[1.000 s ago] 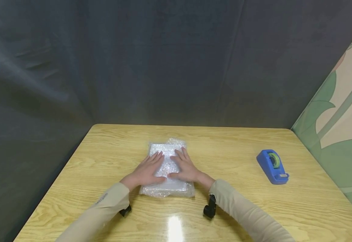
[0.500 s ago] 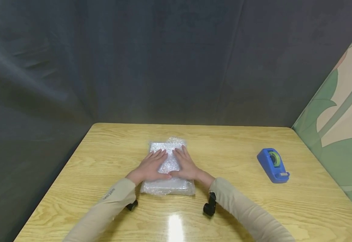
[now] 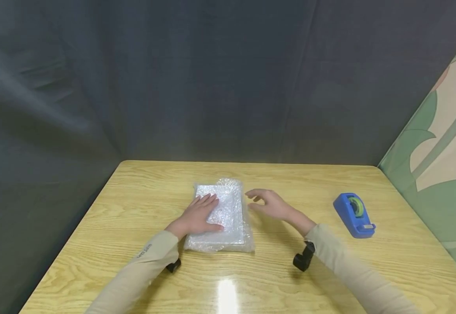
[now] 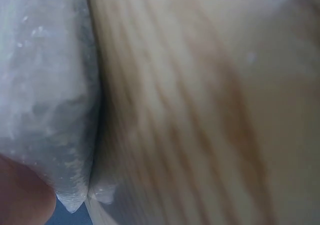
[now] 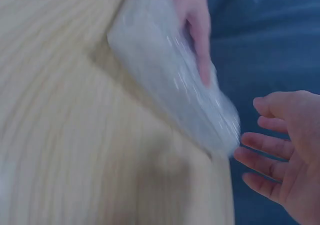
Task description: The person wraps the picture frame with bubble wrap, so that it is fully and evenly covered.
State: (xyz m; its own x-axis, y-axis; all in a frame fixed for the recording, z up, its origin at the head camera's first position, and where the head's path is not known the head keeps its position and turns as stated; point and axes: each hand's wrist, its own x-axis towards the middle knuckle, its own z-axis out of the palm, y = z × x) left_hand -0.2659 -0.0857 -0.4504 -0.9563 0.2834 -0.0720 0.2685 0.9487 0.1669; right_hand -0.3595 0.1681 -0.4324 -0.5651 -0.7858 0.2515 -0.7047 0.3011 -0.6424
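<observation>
A flat rectangular item wrapped in clear bubble wrap lies on the wooden table. My left hand rests on its left half with fingers spread. In the left wrist view the wrap's edge fills the left side, with part of a finger below it. Just right of the package, my right hand is raised above the table, fingers loosely bent and holding nothing. In the right wrist view, the right hand shows its palm side, fingertips near the package's end.
A blue tape dispenser with a green-yellow roll stands at the right of the wooden table. Dark cloth hangs behind and at the left. A floral panel borders the right side.
My right hand has lifted off the bubble-wrapped package and moved to the right. The left hand first slid slightly right, and it still rests on the wrap.
</observation>
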